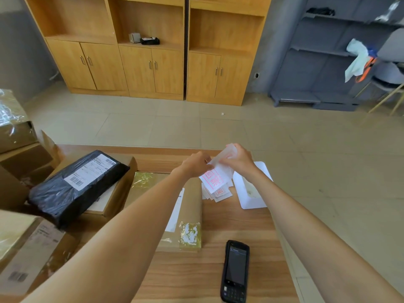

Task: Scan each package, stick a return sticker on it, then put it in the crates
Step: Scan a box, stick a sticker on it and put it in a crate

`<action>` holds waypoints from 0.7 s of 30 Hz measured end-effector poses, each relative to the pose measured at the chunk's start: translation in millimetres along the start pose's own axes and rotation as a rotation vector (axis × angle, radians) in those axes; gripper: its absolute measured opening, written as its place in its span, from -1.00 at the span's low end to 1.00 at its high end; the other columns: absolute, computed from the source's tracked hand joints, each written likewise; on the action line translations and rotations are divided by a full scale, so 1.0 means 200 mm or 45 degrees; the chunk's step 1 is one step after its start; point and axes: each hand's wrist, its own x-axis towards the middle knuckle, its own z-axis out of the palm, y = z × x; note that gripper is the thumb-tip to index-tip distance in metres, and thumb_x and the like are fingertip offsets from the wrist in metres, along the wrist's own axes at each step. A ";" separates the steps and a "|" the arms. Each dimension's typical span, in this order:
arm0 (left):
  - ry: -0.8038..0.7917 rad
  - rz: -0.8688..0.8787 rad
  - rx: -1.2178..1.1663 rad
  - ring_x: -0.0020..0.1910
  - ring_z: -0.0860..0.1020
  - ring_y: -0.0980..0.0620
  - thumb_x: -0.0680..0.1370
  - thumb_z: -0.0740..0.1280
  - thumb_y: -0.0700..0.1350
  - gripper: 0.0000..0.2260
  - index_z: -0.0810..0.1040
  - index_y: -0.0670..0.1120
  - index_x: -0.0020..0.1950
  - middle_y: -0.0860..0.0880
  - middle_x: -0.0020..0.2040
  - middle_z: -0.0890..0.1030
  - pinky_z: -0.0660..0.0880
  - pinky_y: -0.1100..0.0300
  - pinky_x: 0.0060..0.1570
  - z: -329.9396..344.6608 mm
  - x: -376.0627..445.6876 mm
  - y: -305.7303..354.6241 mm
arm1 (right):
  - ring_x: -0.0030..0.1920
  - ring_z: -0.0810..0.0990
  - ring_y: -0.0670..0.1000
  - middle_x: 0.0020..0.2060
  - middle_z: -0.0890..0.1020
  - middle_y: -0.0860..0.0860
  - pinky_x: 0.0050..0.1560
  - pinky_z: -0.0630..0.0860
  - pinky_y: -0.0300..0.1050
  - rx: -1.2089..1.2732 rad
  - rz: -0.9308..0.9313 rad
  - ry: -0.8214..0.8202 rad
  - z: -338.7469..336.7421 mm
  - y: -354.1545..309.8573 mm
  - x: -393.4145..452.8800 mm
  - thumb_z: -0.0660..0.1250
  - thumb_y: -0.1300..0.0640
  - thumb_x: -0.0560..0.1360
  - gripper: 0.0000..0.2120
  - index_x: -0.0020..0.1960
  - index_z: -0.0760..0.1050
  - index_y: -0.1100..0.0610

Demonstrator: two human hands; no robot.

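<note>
Peeling is what I see both hands doing above the far end of the cardboard package [185, 206], my landmark here. My left hand [194, 164] pinches the near corner of a return sticker sheet [215, 177] printed in red, while my right hand [237, 159] has its grip curled round the translucent backing [227, 153] that curls up from the same sheet. Both grips are tight on paper, fingers bent, nothing else in them.

Just beyond the package's far right corner a small heap of more stickers [219, 193] lies on the wooden surface [240, 219], and right of that heap sits a white tray [251, 193]. The handheld scanner [235, 272] lies screen up on the surface, near the package's near right corner. Left of the package a black bagged parcel [76, 184] with white labels rests tilted on other cartons [30, 254].
</note>
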 end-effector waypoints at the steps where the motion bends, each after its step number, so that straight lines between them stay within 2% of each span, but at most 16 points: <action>1: 0.001 0.006 -0.010 0.14 0.52 -0.18 0.58 0.31 -0.11 -0.77 0.53 -0.22 0.15 -0.19 0.11 0.59 0.43 0.02 0.08 0.00 0.00 0.00 | -0.11 0.53 -0.02 -0.14 0.54 -0.02 -0.25 0.45 -0.28 0.009 -0.009 -0.026 0.00 0.00 0.00 0.39 0.26 0.44 -0.70 0.14 0.46 0.15; 3: 0.005 0.013 -0.021 0.13 0.53 -0.18 0.59 0.29 -0.12 -0.77 0.53 -0.24 0.16 -0.20 0.12 0.59 0.41 0.08 -0.01 -0.01 0.00 0.00 | -0.12 0.56 0.01 -0.20 0.59 -0.01 -0.22 0.45 -0.25 0.036 -0.012 -0.093 0.00 0.01 0.00 0.39 0.18 0.47 -0.84 0.03 0.56 0.21; 4: 0.008 0.014 -0.027 0.12 0.54 -0.17 0.59 0.28 -0.12 -0.77 0.53 -0.24 0.15 -0.20 0.11 0.60 0.39 0.11 -0.06 -0.01 0.00 0.00 | -0.13 0.57 0.00 -0.23 0.60 -0.01 -0.20 0.43 -0.25 0.039 -0.002 -0.129 0.00 0.02 0.00 0.38 0.12 0.50 -0.83 -0.01 0.58 0.23; 7: 0.012 0.010 -0.061 0.10 0.54 -0.16 0.60 0.27 -0.13 -0.76 0.51 -0.24 0.18 -0.20 0.11 0.59 0.36 0.18 -0.11 -0.02 0.00 0.00 | -0.14 0.56 -0.06 -0.25 0.59 -0.03 -0.09 0.41 -0.25 0.018 0.069 -0.185 0.01 0.02 0.01 0.29 -0.11 0.54 -0.67 -0.15 0.58 0.15; 9: 0.004 0.011 -0.077 0.10 0.54 -0.16 0.60 0.26 -0.14 -0.76 0.50 -0.24 0.21 -0.20 0.12 0.58 0.37 0.17 -0.13 -0.03 0.01 0.00 | -0.05 0.57 -0.01 -0.13 0.62 0.03 0.01 0.42 -0.16 0.013 0.156 -0.174 0.01 0.01 0.03 0.20 -0.23 0.53 -0.54 -0.07 0.60 0.16; 10: 0.007 0.018 -0.077 0.06 0.54 -0.15 0.60 0.26 -0.15 -0.77 0.51 -0.23 0.21 -0.20 0.12 0.58 0.38 0.18 -0.16 -0.03 0.01 0.00 | -0.03 0.56 0.02 -0.09 0.62 0.04 0.01 0.40 -0.13 0.030 0.187 -0.169 0.02 0.01 0.04 0.17 -0.23 0.54 -0.53 -0.07 0.59 0.17; 12: 0.040 0.043 -0.083 -0.05 0.51 -0.10 0.60 0.22 -0.20 -0.80 0.55 -0.21 0.17 -0.20 0.10 0.60 0.36 0.20 -0.23 -0.04 0.01 0.00 | -0.08 0.53 0.02 -0.10 0.62 0.03 -0.05 0.38 -0.13 0.075 0.198 -0.214 0.02 0.00 0.04 0.16 -0.10 0.57 -0.63 -0.14 0.56 0.16; 15: 0.085 0.089 -0.121 -0.13 0.46 -0.02 0.60 0.21 -0.20 -0.81 0.58 -0.18 0.12 -0.16 0.01 0.61 0.35 0.28 -0.35 -0.04 0.01 0.00 | -0.12 0.49 -0.02 -0.15 0.55 0.01 -0.10 0.39 -0.19 -0.009 0.120 -0.262 0.03 0.03 0.04 0.35 0.11 0.50 -0.91 -0.07 0.51 0.13; 17: 0.083 0.100 -0.127 -0.17 0.44 -0.01 0.59 0.20 -0.22 -0.80 0.58 -0.19 0.14 -0.12 -0.05 0.58 0.31 0.38 -0.46 -0.05 0.01 0.00 | -0.15 0.49 -0.07 -0.17 0.54 -0.01 -0.15 0.40 -0.24 -0.017 0.085 -0.278 0.03 0.06 0.04 0.42 0.17 0.47 -0.88 -0.05 0.49 0.10; 18: 0.077 0.105 -0.118 -0.15 0.45 -0.02 0.58 0.19 -0.25 -0.79 0.58 -0.19 0.14 -0.12 -0.04 0.58 0.32 0.38 -0.46 -0.05 0.00 0.00 | -0.17 0.49 -0.08 -0.18 0.55 -0.01 -0.18 0.40 -0.26 -0.004 0.079 -0.281 0.02 0.07 0.05 0.43 0.19 0.46 -0.86 -0.04 0.49 0.11; 21: 0.067 0.119 -0.087 0.01 0.54 -0.13 0.57 0.17 -0.29 -0.75 0.58 -0.21 0.14 -0.16 0.07 0.61 0.40 0.22 -0.28 -0.05 0.00 -0.02 | -0.19 0.52 -0.08 -0.17 0.58 -0.01 -0.19 0.43 -0.25 0.017 0.059 -0.287 0.01 0.08 0.05 0.44 0.19 0.46 -0.77 0.08 0.49 0.16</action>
